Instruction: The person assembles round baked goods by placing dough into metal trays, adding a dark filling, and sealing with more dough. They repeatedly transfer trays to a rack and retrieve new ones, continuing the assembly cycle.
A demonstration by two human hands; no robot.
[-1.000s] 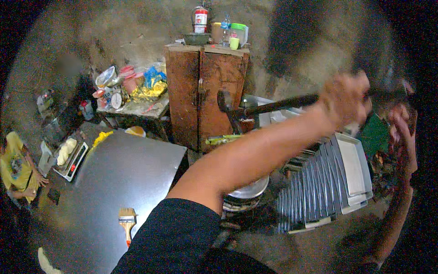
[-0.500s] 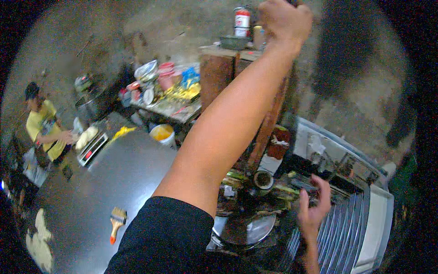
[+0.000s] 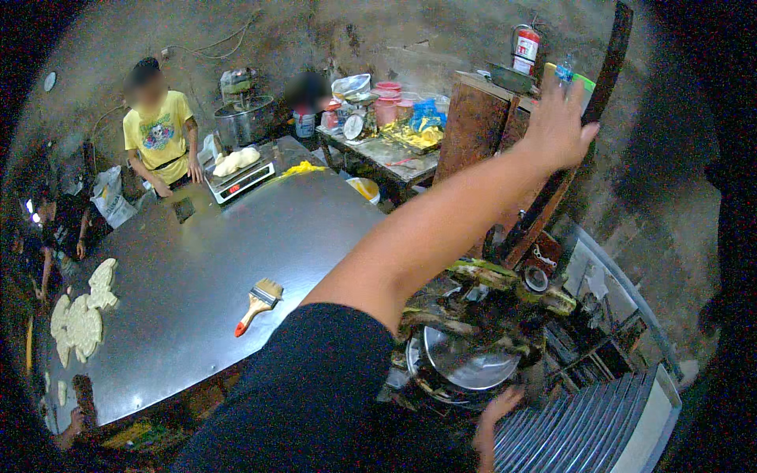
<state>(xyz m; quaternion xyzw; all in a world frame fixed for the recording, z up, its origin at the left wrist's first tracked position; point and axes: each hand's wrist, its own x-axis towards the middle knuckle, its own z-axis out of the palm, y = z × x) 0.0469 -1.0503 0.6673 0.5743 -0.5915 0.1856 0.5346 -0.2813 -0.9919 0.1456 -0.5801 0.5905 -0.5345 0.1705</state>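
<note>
My left arm, in a black sleeve, stretches across to the upper right. My left hand (image 3: 561, 126) is raised before the wooden cabinet (image 3: 471, 130), fingers extended and apart, thumb out. Beside it a long dark bar (image 3: 611, 59) slants upright, its middle partly covered by the hand; I cannot make out whether they touch. A clear bottle with a blue label (image 3: 564, 71) shows just behind the fingertips. Low on the right, my right hand (image 3: 501, 406) has its fingers stretched out, slightly blurred, near a round metal lid (image 3: 471, 359) and a ribbed metal rack (image 3: 587, 426).
A metal worktable (image 3: 197, 315) fills the left, bearing a flat brush (image 3: 259, 306), flattened dough (image 3: 77, 327) and a scale (image 3: 240, 183) with dough on it. A person in a yellow shirt (image 3: 162, 130) stands behind it. A fire extinguisher (image 3: 526, 51) is above the cabinet.
My view has swung, so the table and cabinet sit further right. My left hand has gone from a closed fist to extended fingers. My right hand has moved lower, toward the lid.
</note>
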